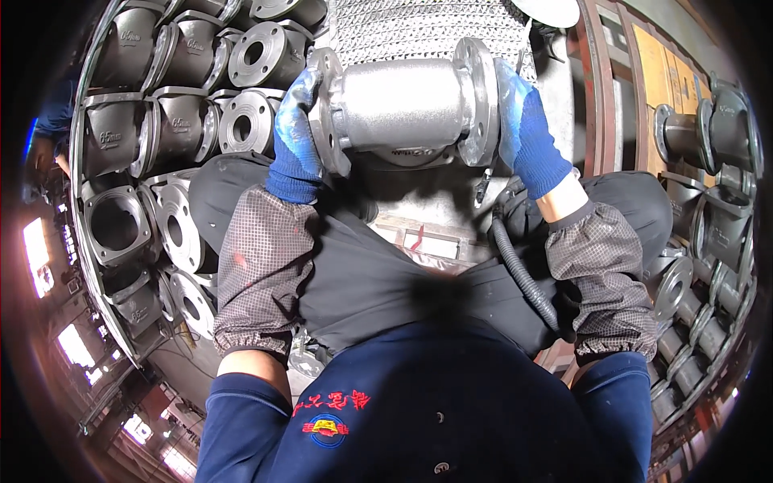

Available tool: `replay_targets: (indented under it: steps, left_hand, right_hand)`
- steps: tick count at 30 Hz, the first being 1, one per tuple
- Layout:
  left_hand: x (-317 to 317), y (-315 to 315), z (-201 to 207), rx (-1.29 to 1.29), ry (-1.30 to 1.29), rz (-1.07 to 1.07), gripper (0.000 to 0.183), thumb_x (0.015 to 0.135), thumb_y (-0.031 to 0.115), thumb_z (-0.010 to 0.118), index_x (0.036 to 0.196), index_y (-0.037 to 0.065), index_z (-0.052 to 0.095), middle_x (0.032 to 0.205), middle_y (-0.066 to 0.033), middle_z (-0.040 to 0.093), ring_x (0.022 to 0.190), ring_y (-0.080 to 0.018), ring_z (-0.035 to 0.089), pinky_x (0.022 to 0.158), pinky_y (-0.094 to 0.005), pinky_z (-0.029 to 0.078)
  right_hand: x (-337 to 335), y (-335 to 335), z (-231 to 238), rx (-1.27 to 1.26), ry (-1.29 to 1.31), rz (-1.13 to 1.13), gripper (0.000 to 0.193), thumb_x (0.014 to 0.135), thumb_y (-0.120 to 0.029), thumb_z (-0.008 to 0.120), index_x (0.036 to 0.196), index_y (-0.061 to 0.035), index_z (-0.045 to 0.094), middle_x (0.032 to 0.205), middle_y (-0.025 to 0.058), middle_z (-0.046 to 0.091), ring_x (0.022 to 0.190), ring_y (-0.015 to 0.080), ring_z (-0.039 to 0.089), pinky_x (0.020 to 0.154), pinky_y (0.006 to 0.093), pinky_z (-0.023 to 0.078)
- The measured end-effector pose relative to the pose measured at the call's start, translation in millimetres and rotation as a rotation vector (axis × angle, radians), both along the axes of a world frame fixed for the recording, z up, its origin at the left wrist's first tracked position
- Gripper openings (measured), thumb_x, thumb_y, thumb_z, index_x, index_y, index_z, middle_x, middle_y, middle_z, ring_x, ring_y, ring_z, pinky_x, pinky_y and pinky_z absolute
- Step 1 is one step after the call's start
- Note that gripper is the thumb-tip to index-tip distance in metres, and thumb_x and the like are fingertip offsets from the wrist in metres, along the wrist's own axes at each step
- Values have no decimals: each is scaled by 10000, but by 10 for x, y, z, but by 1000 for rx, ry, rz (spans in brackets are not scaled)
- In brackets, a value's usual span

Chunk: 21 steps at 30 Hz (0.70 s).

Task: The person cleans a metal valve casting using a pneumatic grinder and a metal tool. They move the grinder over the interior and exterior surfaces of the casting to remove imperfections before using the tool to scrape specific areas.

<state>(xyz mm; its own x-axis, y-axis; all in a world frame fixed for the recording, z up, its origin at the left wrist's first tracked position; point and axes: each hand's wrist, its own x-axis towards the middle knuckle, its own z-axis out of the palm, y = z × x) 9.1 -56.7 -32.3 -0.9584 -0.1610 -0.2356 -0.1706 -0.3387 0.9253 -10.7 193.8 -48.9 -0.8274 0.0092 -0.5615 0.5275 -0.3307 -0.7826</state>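
Note:
A grey metal flanged valve body (403,101) lies level across the front of me, with a round drilled flange at each end. My left hand (296,133), in a blue glove, is closed on its left flange. At the other end my right hand (522,125), gloved alike, grips the right flange; its fingertips are partly hidden behind the metal. A darker rounded part with raised marks shows under the body's middle. Just beyond the valve body is a silvery surface of linked metal mesh (427,32).
Several similar castings (181,121) are stacked in rows on my left, inside a metal frame. More castings (713,225) stand at the right. A grey corrugated hose (515,270) runs beside my right leg. Reddish-brown metal bars (600,97) and a yellowish board (656,68) are at the far right.

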Motion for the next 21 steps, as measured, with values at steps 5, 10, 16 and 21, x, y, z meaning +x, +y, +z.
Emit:
replay_targets:
  steps: [5,10,16,21]
  left_hand:
    - [-139,-198,-40,195,-182,105,352,907,279,479,1141,28,555,1067,-71,603,972,-195,588,848,-335,497]
    - [-295,-185,-92,82,-199,92,373,929,331,416,1166,69,534,1104,-93,595,967,-235,602,843,-373,507]
    - [-439,-201,-53,-119,-21,106,336,943,315,399,1043,50,580,909,-74,623,780,-178,622,698,-302,537]
    - [-648,-185,72,121,-304,107,367,942,319,440,1146,37,557,1102,-99,602,990,-217,587,876,-343,486]
  right_hand:
    - [-102,-63,55,269,476,283,440,890,-152,531,1280,22,425,1092,194,581,968,267,594,823,329,486]
    - [-420,67,0,475,453,495,566,792,26,548,1328,16,366,1197,235,521,1093,360,533,927,357,444]
    - [-490,-139,-44,284,854,203,496,926,-300,501,1289,31,425,1265,161,504,1157,233,499,982,316,388]
    - [-581,-201,25,428,541,218,687,849,-522,556,1204,65,512,1062,147,611,1005,184,551,896,289,405]
